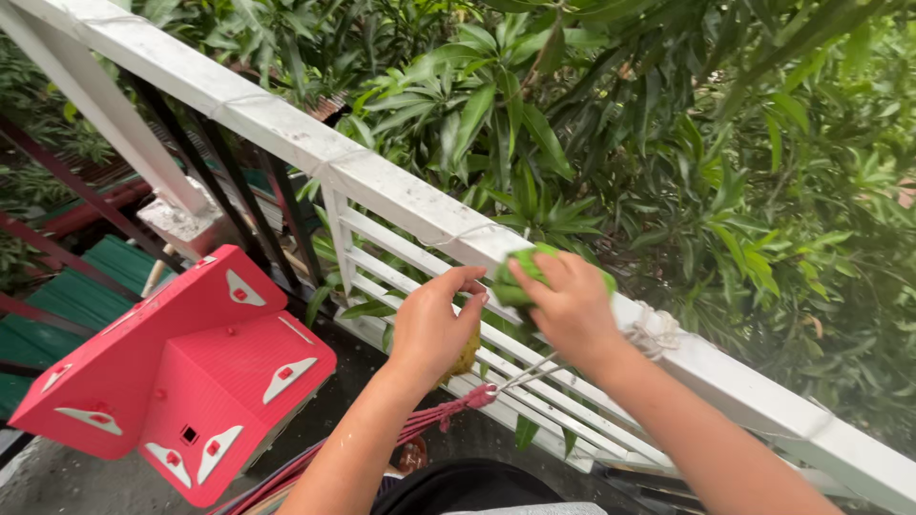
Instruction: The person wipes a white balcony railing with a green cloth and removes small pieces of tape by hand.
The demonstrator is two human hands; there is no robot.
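Note:
My right hand [571,307] presses a green cloth [522,277] onto the top of a white railing [286,133]. My left hand [434,327] sits just left of it, below the rail, closed around a yellowish object [466,357] that is mostly hidden by the palm. A white cord is knotted [653,333] around the rail right of my right wrist, and a white cord runs down to a pink rope [448,414] under my left forearm.
A red plastic toy house [181,372] stands at lower left beside the railing. Dense green leafy bushes [668,143] fill the space beyond the rail. White slats [401,272] run below the top rail; green roofing [105,277] lies at far left.

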